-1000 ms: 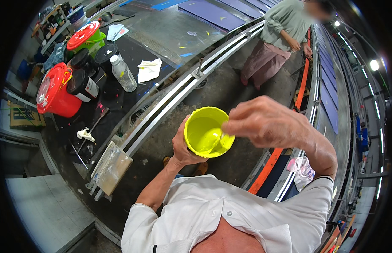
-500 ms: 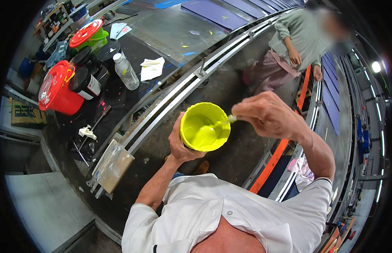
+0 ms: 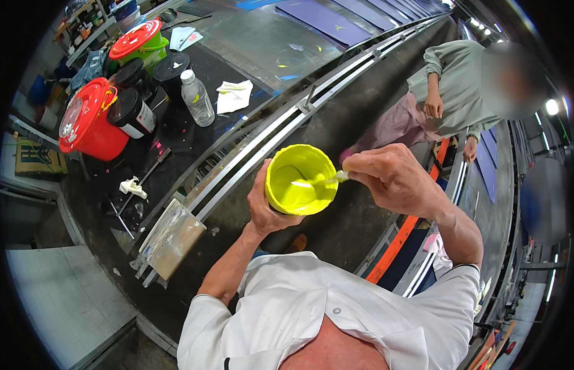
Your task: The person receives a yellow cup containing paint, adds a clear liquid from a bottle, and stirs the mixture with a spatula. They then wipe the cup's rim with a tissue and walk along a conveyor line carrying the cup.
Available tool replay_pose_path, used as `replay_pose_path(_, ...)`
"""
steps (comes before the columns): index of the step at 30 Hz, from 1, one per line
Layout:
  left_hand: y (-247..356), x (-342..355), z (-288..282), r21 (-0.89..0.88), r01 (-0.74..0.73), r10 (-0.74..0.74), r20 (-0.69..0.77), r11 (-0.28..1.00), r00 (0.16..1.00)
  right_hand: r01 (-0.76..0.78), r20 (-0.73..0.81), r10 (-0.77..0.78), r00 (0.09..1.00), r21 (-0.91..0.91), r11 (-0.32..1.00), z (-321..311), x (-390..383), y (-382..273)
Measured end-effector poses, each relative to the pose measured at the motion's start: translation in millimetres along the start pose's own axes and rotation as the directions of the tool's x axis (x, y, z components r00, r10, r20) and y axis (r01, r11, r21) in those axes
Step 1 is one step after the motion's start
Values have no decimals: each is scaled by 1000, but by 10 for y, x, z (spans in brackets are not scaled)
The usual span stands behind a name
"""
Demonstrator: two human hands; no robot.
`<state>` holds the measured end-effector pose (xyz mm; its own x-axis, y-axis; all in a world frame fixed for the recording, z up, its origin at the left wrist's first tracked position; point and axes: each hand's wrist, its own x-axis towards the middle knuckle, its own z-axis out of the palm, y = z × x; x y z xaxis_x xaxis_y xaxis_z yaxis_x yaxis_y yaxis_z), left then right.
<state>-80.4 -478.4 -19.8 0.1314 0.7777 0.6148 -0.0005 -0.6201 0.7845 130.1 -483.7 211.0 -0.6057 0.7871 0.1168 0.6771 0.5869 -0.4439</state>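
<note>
A tub of bright yellow-green paint point(image 3: 288, 196) is held in front of me, its rim coated with the same colour. My left hand point(image 3: 266, 206) wraps round the tub's left side and underside. Between the fingers of my right hand point(image 3: 390, 179) is the pale end of a thin stirring stick point(image 3: 329, 180). The stick reaches over the right rim, and its paint-covered part points down into the tub. Its lower tip is hard to make out against the paint.
On the dark bench at left stand a red bucket point(image 3: 102, 126), a green bucket with red lid point(image 3: 152, 50), black tubs point(image 3: 134, 115) and a clear bottle point(image 3: 198, 102). A rail point(image 3: 262, 137) runs past them. A co-worker point(image 3: 450, 86) stands at far right; another blurred person point(image 3: 544, 200) is farther right.
The stick has swung further across the tub's mouth, and my right hand sits slightly lower. The co-worker appears further right and lower, and another person has come into view at the right.
</note>
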Motion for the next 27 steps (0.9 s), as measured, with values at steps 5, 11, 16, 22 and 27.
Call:
replay_pose_path(5, 29, 64, -125, 5, -9, 9, 9, 1000, 1000, -140, -59, 166, 984, 318, 938, 276, 159, -59)
replay_pose_path(11, 51, 98, -436, 49, 6, -3, -52, 999, 999, 41, -169, -73, 983, -185, 982, 277, 494, -292)
replay_pose_path(16, 93, 148, -744, 132, -18, 29, -75, 991, 997, -46, 105, 26, 994, 189, 981, 123, 668, -451)
replay_pose_path(22, 178, 249, -1092, 210, -44, 67, -104, 977, 992, 134, -271, -95, 958, 127, 983, 467, 1137, -493)
replay_pose_path(27, 132, 309, -1375, 346, -45, 101, -146, 937, 984, 185, 5, -185, 983, -9, 983, 264, 1399, -577)
